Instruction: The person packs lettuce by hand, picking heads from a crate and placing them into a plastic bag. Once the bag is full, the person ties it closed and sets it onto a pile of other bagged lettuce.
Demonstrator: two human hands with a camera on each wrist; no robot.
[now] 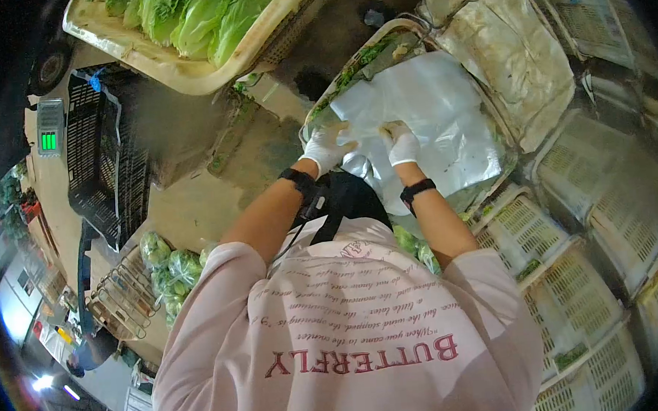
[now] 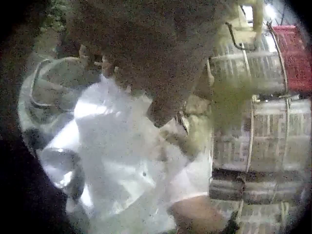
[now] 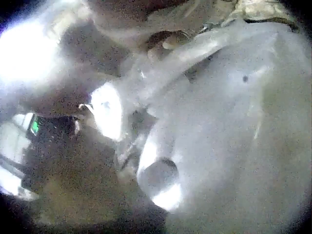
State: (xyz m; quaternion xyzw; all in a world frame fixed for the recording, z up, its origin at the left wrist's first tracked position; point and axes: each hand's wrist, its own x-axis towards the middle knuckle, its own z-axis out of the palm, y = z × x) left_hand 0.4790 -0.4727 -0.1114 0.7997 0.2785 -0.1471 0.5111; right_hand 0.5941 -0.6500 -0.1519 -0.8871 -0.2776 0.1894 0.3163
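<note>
Both hands wear white gloves and work close together over a stack of clear plastic bags (image 1: 435,93). My left hand (image 1: 327,147) is at the near left edge of the stack, thumb and fingers curved with a gap showing between them; whether it grips film I cannot tell. Opposite it, my right hand (image 1: 400,142) pinches thin plastic with bent fingers. The stack lies on a large round-cornered basket (image 1: 399,25). One near corner of the plastic curls up into a shiny roll (image 3: 161,180) in the right wrist view. Blur hides the fingertips in both wrist views.
A cream crate of lettuce (image 1: 212,24) stands at the upper left. A black crate (image 1: 104,155) and a scale with a green display (image 1: 49,128) are at the left. Bagged vegetables (image 1: 171,268) lie near the left elbow. Stacked pale crates (image 1: 568,289) line the right side.
</note>
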